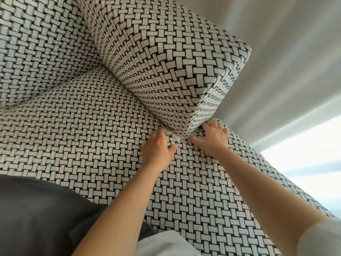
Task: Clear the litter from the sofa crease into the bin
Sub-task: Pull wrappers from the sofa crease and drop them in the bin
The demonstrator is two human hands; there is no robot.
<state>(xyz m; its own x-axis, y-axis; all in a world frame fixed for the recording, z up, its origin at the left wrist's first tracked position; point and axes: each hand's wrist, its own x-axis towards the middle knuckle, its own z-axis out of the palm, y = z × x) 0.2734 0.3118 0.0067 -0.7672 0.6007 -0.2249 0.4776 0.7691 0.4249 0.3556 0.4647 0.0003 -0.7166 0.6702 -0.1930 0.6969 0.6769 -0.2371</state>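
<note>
Carrier: a sofa seat cushion [92, 137] in white-on-black basket-weave fabric, which filled most of the view. On it the left hand [156, 145] lay flat with its fingers straight, the tips at the crease [142, 108] where the seat met a boxy armrest [166, 61] of the same weave. Just beside it the right hand [212, 137] lay with fingers spread on the seat. The armrest's lower corner sat between the two hands. At the left fingertips a small pale scrap [172, 134] showed in the crease; its material could not be told. On the left hand's side, well apart from both hands, a dark grey smooth mass [36, 209] rested on the seat's near edge.
</note>
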